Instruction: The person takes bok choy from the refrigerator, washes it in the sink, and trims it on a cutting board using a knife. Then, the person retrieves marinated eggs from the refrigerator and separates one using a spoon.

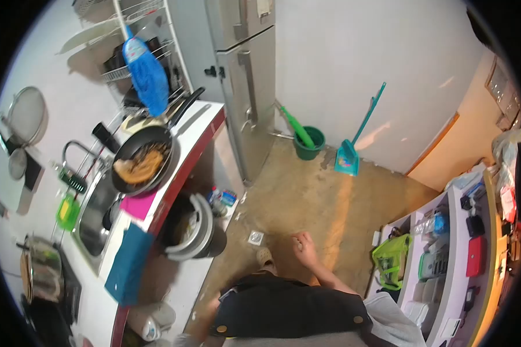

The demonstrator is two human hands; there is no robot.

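Observation:
My right hand (304, 248) hangs over the floor in front of my dark apron (289, 306). Its fingers are curled in, and nothing shows in them. Left of the apron a strip of bare skin is visible beside a grey sleeve; my left hand itself is hidden. On the counter to the left, a black frying pan (167, 168) holds browned food (140, 168), its handle pointing toward the fridge. A pink cloth or mat (138, 205) lies under the pan's near edge, and a teal cloth (128, 263) drapes over the counter front.
A sink (92, 231) is set in the counter (113, 254); a grey bin (214, 243) stands below. The fridge (249, 87) is ahead. A green bucket (309, 151) and teal dustpan (346, 161) stand by the wall. Shelves (446, 231) fill the right side.

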